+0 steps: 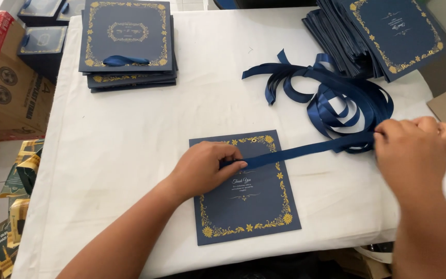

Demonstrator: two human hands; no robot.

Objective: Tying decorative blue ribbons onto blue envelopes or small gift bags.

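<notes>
Navy satin ribbon strip runs taut left to right, slightly rising, across flat navy gold-bordered paper bag near the white table's front edge. Left hand pinches its left end, knuckles up; right hand fists around it.

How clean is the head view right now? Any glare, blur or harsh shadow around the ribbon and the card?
Head view: soft, even light, no glare on the white tablecloth; only faint shadows under the left hand and right hand; the navy card and ribbon are sharp; slight wide-angle bowing at the edges.
</notes>
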